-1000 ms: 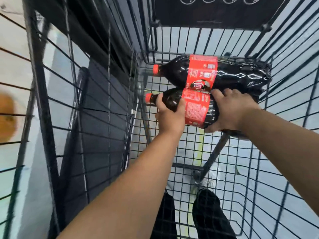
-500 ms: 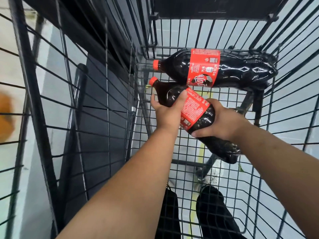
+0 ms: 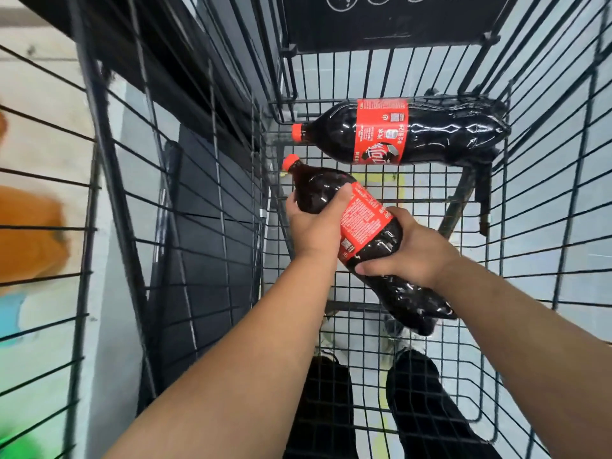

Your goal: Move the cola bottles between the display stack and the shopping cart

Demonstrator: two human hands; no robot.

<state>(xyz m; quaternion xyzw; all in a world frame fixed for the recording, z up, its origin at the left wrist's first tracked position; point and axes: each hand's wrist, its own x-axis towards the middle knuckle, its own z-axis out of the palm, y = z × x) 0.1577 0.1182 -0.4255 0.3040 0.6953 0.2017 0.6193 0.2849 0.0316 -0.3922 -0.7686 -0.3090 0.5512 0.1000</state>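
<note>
Inside the cart: a black wire shopping cart (image 3: pixel 563 207) held two dark plastic cola bottles with red labels and red caps.
Held bottle: the nearer cola bottle (image 3: pixel 364 213) was tilted, cap toward the far left, base toward the person.
Left hand: the left hand (image 3: pixel 314 223) wrapped its grip round the bottle's shoulder, below the neck.
Right hand: the right hand (image 3: pixel 410 250) closed its grip round the lower body, partly over the label.
Lying bottle: the second cola bottle (image 3: pixel 397 130) lay on its side at the far end, cap pointing left, apart from the held one.
Below: black trouser legs (image 3: pixel 331 409) showed through the wire floor.
</note>
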